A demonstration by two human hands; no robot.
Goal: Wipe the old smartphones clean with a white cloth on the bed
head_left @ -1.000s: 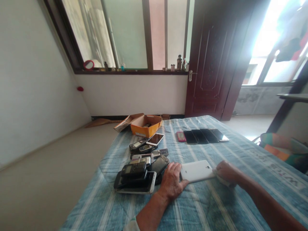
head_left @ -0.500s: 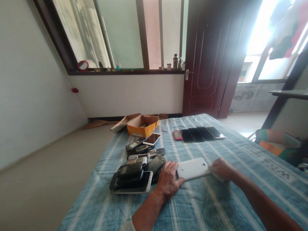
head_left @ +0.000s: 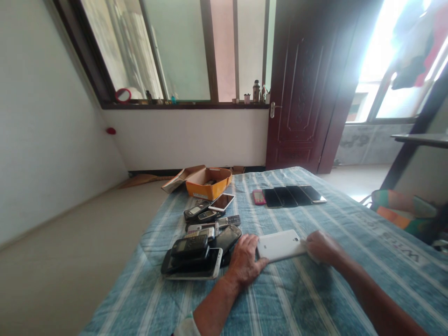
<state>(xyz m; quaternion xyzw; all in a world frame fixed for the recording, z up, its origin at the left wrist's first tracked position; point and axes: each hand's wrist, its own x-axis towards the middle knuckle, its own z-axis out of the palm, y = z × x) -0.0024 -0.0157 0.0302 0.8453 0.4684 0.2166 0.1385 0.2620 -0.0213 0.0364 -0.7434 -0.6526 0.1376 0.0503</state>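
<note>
On the striped cover [head_left: 280, 303], left hand [head_left: 245, 262] holding a white phone [head_left: 280, 245] by one end; right hand [head_left: 325, 246], closed on a pale cloth [head_left: 316, 258], at the other; four phones [head_left: 287, 196] aligned beyond, a heap [head_left: 191, 245] unaligned.

- The worktop is spread with a blue cloth with pale stripes [head_left: 280, 303] and faded lettering near its right side.
- An open orange cardboard box [head_left: 210, 190] sits at the far left corner, its lid tilted out to the left.
- A heap of mixed old phones [head_left: 191, 245], some with keypads, lies in front of the box, partly stacked.
- A flat white rectangular device [head_left: 281, 246] lies back up, right of the heap.
- Farther back lies a row of dark-screened phones [head_left: 297, 196], with a small pink-edged rectangular object [head_left: 259, 197] at its left end.
</note>
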